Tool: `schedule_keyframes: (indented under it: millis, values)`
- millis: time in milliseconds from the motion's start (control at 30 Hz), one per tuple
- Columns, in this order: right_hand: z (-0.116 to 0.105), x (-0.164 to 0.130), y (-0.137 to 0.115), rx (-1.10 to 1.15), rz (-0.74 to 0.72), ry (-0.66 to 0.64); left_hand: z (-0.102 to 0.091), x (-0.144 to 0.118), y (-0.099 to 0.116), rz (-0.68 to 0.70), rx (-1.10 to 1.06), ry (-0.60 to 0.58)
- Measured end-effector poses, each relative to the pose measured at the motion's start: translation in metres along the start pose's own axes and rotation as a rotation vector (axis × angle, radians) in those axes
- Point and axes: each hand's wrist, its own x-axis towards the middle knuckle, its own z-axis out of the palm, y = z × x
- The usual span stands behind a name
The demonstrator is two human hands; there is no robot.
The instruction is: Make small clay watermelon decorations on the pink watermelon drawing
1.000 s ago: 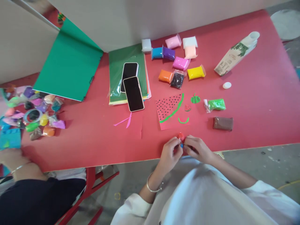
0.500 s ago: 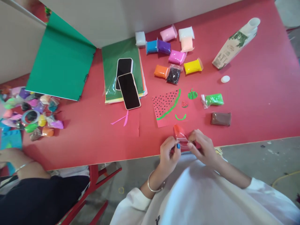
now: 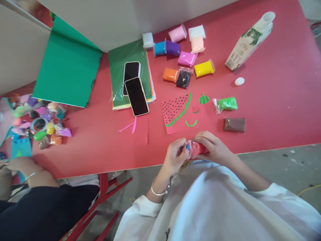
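Observation:
My left hand (image 3: 175, 154) and my right hand (image 3: 212, 147) meet at the near edge of the red table (image 3: 276, 100). Between them is a small clear bag of red clay (image 3: 196, 149). The right hand wraps around the bag and the left hand's fingertips pinch its open end. Just beyond the hands lies a red paper watermelon slice (image 3: 175, 112) with black dots and a green rim, with small green clay pieces (image 3: 191, 123) beside it.
Clay packets in many colours (image 3: 187, 59) lie at the back, a green one (image 3: 225, 103) and a brown one (image 3: 234, 124) to the right. Two phones (image 3: 135, 90) rest on green paper. A carton (image 3: 248, 42) lies far right. Another person's hand (image 3: 17, 165) is at the left by more clay bags (image 3: 40, 122).
The red clay bag has turned from upright to lying sideways under my right hand. My hands have shifted slightly to the left along the table edge.

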Motion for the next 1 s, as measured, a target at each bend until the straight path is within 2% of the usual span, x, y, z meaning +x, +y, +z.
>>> schedule_keyframes:
  millis: [67, 200, 267, 333, 467, 667, 867, 1000]
  values:
    - [0.000, -0.001, 0.001, -0.019, 0.015, 0.015, -0.001, 0.001, 0.000, 0.057, 0.080, 0.048]
    - [-0.003, -0.001, 0.004, -0.034, 0.030, 0.052, -0.010, 0.000, 0.002, 0.325, 0.365, 0.187]
    - [-0.005, -0.002, 0.005, -0.037, 0.032, 0.061, -0.015, -0.001, 0.004, 0.426, 0.535, 0.167]
    - [-0.004, -0.002, 0.005, -0.042, 0.038, 0.061, -0.019, -0.001, 0.006, 0.464, 0.684, 0.129]
    - [-0.001, -0.005, 0.005, -0.069, 0.051, 0.069, -0.019, -0.002, 0.012, 0.408, 0.822, 0.100]
    - [-0.002, -0.011, 0.007, -0.126, 0.055, 0.063, -0.006, 0.000, 0.015, 0.291, 0.878, 0.018]
    - [-0.005, -0.013, 0.010, -0.150, 0.041, 0.063, 0.003, 0.004, 0.002, 0.293, 0.811, -0.002]
    - [-0.006, -0.014, 0.011, -0.163, 0.037, 0.082, 0.006, 0.003, 0.002, 0.353, 0.942, 0.017]
